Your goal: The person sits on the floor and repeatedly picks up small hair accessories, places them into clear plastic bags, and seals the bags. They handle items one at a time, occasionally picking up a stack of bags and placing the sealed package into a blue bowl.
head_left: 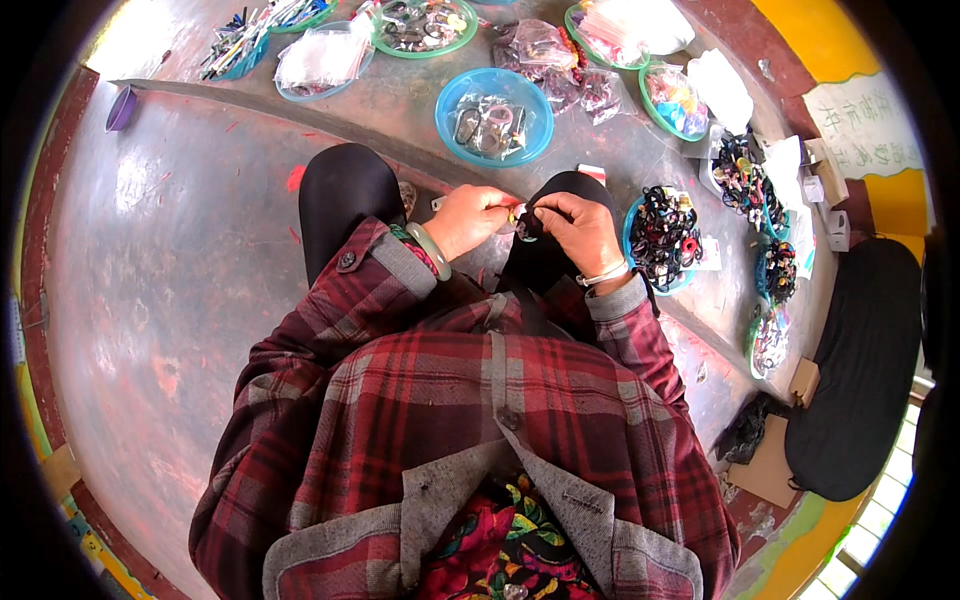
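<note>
Above my lap, my left hand (466,220) and my right hand (583,235) meet at a small dark hair tie (527,230) with a pale and yellowish piece on it. Both hands are closed in a pinch, the left from one side and the right from the other. Its finer details are too small to make out. Just right of my right hand stands a blue basin (628,246) heaped with black hair ties (663,232), some with coloured bits. Ahead of my hands is another blue basin (447,128) holding clear bags of dark and pale loops (492,128).
Green basins (440,50) and plastic packets (540,50) line the raised floor ahead. More small goods (740,175) lie to the right, by white boxes (838,230) and a long black cushion-like object (855,370). A purple bowl (121,110) sits far left. A step edge (300,118) crosses the floor.
</note>
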### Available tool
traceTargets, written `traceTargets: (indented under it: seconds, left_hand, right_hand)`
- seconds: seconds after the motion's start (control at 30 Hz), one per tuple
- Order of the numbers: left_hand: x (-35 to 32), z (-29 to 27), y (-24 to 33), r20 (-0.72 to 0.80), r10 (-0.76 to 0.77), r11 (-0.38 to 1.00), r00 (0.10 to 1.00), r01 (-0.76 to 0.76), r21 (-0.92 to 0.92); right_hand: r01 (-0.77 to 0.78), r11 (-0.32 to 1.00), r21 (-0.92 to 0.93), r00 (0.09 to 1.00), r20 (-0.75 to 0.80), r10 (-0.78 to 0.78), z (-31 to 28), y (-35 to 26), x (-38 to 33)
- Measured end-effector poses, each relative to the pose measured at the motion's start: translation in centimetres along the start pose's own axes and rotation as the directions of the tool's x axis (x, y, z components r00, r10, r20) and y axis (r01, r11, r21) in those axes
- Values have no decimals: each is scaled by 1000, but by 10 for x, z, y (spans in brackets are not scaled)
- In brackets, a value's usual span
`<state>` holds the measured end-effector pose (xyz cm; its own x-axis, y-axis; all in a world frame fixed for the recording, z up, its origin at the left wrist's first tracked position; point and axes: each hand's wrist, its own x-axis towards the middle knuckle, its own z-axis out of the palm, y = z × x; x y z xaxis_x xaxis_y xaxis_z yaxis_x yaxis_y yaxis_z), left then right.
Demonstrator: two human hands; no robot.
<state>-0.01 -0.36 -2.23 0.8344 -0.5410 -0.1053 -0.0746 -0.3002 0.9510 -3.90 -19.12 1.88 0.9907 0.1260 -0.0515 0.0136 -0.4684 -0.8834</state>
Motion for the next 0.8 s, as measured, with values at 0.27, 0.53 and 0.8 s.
traceTargets:
  seconds: [0.27,0.53,0.8]
  left_hand:
    - [3,6,-11,27,64,996,998,-66,63]
    - [0,4,-7,83,153,980,985,-162,117]
    - [3,9,-20,143,198,980,970,-198,-15]
  right_hand:
    - [253,925,-285,962,-22,-271,0,-9,-1]
    - [425,790,-442,904,160,-397,-1,-13,1]
    - [257,825,-504,964,69,-258,3,-14,1]
